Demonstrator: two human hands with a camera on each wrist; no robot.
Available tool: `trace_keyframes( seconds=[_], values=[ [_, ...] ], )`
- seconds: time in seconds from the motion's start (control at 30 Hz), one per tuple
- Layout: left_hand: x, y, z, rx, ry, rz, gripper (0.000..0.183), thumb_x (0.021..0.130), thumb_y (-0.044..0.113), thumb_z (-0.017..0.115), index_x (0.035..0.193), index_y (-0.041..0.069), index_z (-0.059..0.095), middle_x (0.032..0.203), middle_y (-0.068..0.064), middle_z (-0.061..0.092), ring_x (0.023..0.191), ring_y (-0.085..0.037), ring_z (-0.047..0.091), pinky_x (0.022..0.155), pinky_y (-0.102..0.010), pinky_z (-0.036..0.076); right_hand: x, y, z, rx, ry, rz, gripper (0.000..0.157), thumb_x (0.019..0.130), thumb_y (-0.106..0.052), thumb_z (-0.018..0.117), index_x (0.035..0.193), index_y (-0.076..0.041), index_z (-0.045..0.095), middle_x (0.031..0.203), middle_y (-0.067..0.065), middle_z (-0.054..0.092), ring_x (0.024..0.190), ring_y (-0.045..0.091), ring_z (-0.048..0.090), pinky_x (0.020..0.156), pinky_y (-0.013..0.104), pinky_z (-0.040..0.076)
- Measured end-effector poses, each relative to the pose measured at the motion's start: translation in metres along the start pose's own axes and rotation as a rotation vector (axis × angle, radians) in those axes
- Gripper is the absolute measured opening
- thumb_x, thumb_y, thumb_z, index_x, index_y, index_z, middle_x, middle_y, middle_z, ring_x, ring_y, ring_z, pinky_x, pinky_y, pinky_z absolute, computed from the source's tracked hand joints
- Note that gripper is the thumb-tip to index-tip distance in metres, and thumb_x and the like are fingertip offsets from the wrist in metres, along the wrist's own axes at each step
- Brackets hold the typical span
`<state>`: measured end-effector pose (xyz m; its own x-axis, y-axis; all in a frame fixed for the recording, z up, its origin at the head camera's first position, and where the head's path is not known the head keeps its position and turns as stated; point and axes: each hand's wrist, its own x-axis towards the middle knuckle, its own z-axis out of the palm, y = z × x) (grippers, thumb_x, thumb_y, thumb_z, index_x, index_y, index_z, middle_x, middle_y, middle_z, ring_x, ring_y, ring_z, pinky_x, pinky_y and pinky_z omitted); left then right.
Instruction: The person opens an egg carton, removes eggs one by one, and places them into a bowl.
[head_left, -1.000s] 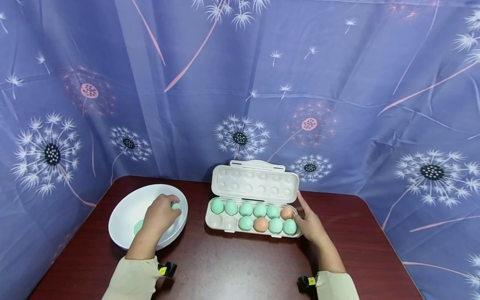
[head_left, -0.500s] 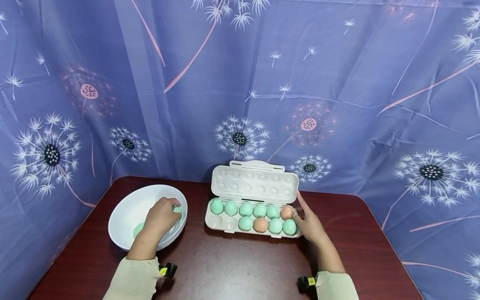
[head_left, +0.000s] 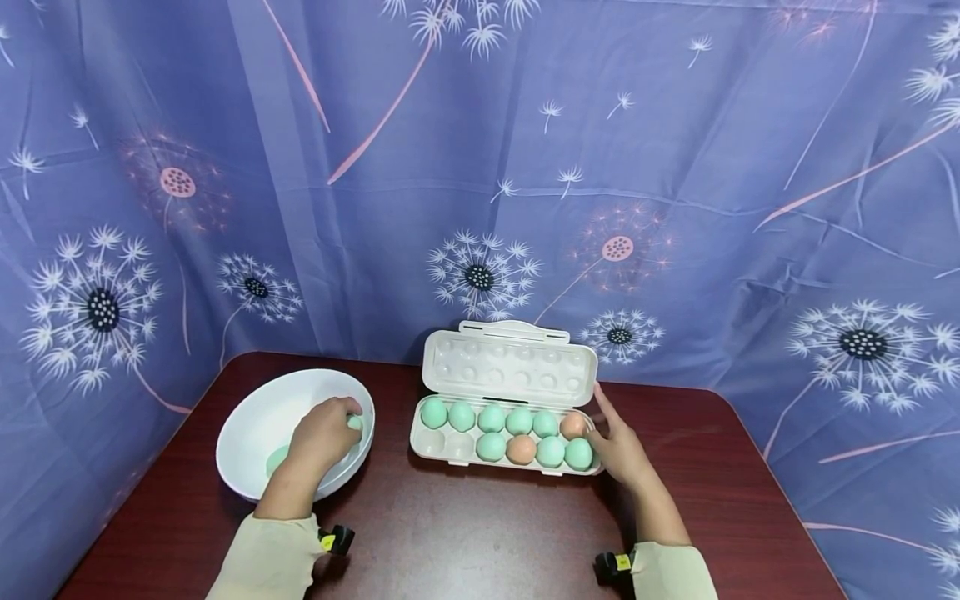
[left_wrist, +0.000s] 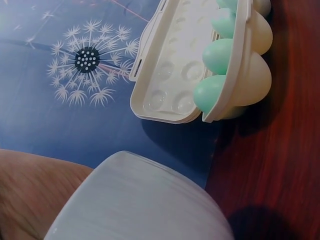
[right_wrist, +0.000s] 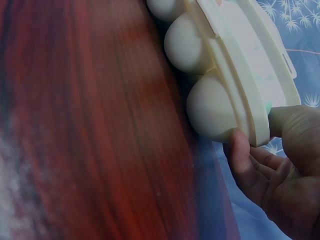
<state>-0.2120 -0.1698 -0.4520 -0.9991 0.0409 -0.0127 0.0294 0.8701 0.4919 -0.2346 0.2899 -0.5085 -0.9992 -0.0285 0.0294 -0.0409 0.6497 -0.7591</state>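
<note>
Inside a large white bowl on the left, my left hand holds a green egg between thumb and fingers. Another green patch, low in the bowl, is partly covered by that wrist. At the centre stands an open white egg carton, also seen in the left wrist view, with its lid tipped back. Several green eggs and two orange eggs fill most of it; two cups at the front left hold none. My right hand grips the carton's right end, thumb and fingers either side of its rim.
Everything stands on a dark red wooden table. Behind it hangs a blue curtain with dandelion prints, close to the carton's lid. A strip of tabletop separates bowl and carton.
My left hand has sunk slightly in the bowl, still holding the green egg. The right hand and the carton have stayed put.
</note>
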Motion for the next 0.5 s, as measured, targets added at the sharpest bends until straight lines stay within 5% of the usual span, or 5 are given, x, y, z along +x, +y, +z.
trace_keyframes(
  seconds=[0.5],
  values=[
    [0.0001,-0.0009,0.0050,0.084,-0.028,0.018,0.035,0.073,0.006,0.067,0.107,0.006,0.074,0.109,-0.023,0.071,0.098,-0.046,0.065,0.078,-0.058,0.053,0.0009,0.0017,0.0002,-0.011,0.005,-0.005,0.079,0.101,-0.012,0.058,0.163,-0.030,0.013,0.125,0.021,0.066,0.104,0.030,0.066,0.070,0.026,0.053]
  ],
)
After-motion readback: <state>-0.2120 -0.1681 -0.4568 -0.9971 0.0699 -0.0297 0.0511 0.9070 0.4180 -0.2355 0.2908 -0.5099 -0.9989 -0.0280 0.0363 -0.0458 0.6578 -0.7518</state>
